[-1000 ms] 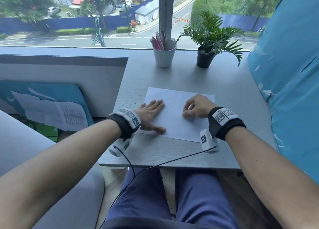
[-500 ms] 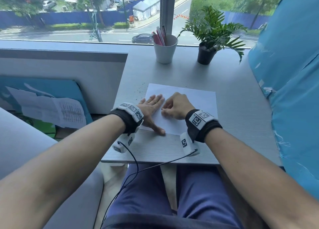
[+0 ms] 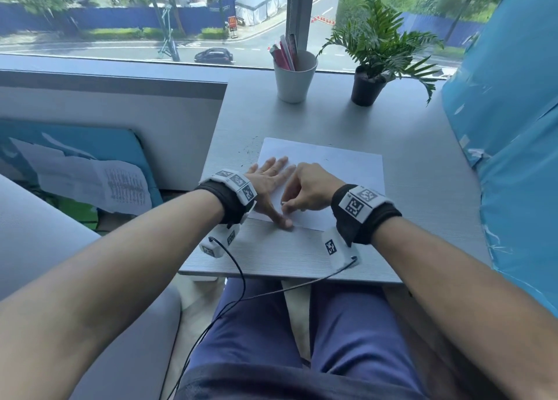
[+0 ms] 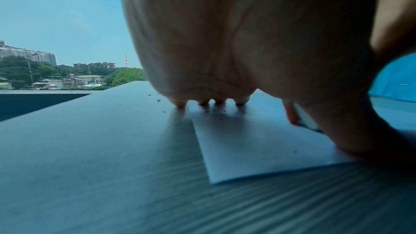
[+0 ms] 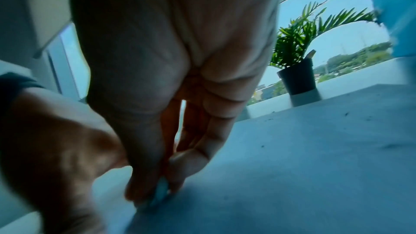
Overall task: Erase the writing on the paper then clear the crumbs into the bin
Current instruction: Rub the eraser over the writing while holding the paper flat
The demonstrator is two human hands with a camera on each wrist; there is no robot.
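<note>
A white sheet of paper lies on the grey desk. My left hand lies flat on the sheet's left edge, fingers straight and spread, thumb near the front corner. My right hand is curled, pinching a small pale eraser against the paper beside the left thumb. The left wrist view shows the same eraser tilted under the right fingers. Dark eraser crumbs are scattered on the desk past the sheet's far left corner, and several crumbs lie on the paper. No writing can be made out.
A white cup of pens and a potted plant stand at the desk's far edge by the window. A blue plastic sheet hangs along the right side. Wrist-camera cables hang over the desk's front edge.
My right hand has slid left and nearer across the paper, from its right half to beside the left thumb. The left hand has stayed flat on the sheet.
</note>
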